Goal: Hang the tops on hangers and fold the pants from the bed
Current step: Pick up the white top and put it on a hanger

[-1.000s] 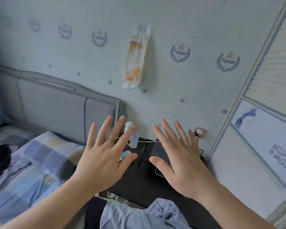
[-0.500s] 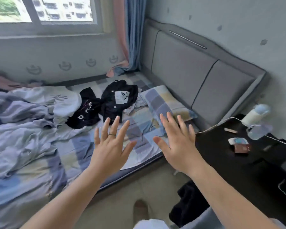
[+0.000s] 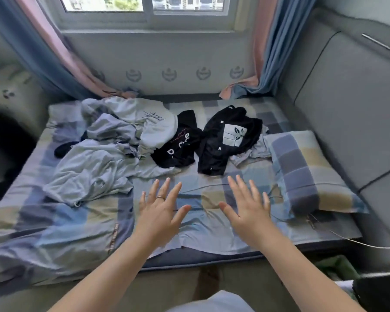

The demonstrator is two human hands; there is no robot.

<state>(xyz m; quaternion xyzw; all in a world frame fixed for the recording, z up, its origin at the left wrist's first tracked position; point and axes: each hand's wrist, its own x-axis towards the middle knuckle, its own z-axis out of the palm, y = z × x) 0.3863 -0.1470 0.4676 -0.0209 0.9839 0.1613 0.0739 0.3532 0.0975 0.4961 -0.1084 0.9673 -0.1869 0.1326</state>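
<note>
Bed (image 3: 81, 221) under window, clothes piled mid-mattress. Our left hand (image 3: 160, 212) and right hand (image 3: 248, 212) spread, empty. Nothing picked; we'd reach for the nearest black top (image 3: 225, 140).

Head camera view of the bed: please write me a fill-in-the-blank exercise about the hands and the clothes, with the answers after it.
1. Both the left hand and the right hand are open and hold ____.
2. The ring is on the ____ hand.
3. The black top with the white square print lies to the ____ of the plaid pillow.
4. The two dark tops lie on the ____.

Answers: nothing; left; left; bed
</note>
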